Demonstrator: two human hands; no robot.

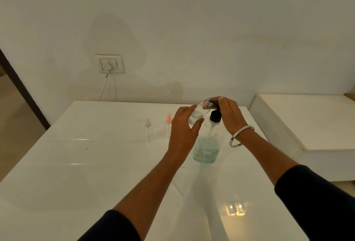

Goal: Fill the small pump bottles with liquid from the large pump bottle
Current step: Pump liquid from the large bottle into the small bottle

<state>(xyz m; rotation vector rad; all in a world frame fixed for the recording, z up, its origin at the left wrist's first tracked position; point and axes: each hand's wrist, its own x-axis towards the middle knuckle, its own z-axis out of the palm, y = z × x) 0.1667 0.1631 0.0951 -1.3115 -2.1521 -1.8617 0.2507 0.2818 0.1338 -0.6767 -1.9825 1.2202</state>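
Observation:
The large clear pump bottle [206, 148] stands on the white table [76, 173], with pale blue-green liquid in its lower part and a black pump top. My right hand [229, 115] lies over the pump head, fingers fairly straight. My left hand [183, 127] grips a small clear bottle [198, 114], tilted, its open neck up against the pump spout. Two more small bottles stand to the left: a clear-topped one [148, 129] and a pink-topped one [168, 125].
A thin pump insert with its tube [177, 188] lies on the table near my left forearm. A low white ledge [307, 121] stands to the right. A wall socket with a plugged cable [109, 64] sits behind the table.

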